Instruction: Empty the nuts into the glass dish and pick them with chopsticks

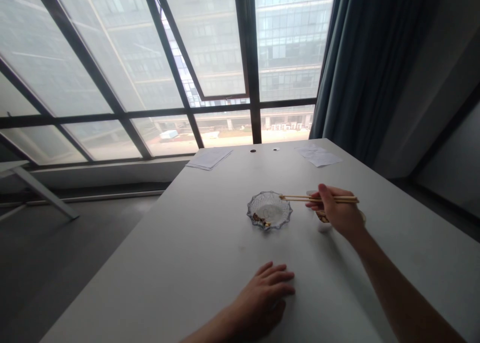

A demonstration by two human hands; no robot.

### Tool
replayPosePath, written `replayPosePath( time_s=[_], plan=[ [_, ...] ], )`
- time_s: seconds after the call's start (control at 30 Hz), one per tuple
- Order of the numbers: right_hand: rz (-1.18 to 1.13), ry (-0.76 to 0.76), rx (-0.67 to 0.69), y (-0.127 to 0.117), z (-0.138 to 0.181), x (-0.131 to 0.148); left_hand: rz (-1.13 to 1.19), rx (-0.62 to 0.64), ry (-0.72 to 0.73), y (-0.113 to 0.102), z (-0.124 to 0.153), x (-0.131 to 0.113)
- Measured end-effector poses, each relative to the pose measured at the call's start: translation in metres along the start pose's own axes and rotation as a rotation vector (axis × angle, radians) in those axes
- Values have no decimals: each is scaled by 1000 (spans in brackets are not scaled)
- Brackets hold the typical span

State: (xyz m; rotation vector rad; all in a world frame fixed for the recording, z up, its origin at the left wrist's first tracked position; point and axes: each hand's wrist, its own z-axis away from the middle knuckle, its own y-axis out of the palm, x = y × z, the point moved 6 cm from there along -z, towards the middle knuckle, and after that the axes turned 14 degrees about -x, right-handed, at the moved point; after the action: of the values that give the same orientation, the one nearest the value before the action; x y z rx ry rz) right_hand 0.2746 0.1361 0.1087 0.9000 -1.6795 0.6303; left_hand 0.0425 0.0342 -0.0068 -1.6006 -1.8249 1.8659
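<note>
My right hand (339,210) grips a pair of wooden chopsticks (300,198) that point left. Their tips are at the right rim of a scalloped clear glass dish (272,210), with a small light-brown piece (281,197) seemingly between them. Dark brown bits and some yellowish ones (260,219) lie at the dish's lower left side. Partly hidden under my right hand is a pale container (324,227) with brown contents; its kind cannot be made out. Nearer to me, my left hand (264,290) rests on the table with its fingers apart, holding nothing.
The white table (180,263) reaches toward large windows. Papers (210,158) lie at its far left corner, and more sheets (319,155) at the far right. Two round holes (253,151) are near the far edge. A dark blue curtain (348,73) hangs on the right.
</note>
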Motion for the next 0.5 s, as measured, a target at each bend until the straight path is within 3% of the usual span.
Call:
replayPosePath(
  time_s=[0.13,0.23,0.5],
  plan=[
    [160,-89,-97,-48,-15,33,-14,10,-11,0,-1,0],
    [254,-120,-135,-72,-25,36,-22,16,-10,-1,-1,-1],
    [381,-63,-35,-77,-33,20,-24,5,0,0,-1,0]
  ],
)
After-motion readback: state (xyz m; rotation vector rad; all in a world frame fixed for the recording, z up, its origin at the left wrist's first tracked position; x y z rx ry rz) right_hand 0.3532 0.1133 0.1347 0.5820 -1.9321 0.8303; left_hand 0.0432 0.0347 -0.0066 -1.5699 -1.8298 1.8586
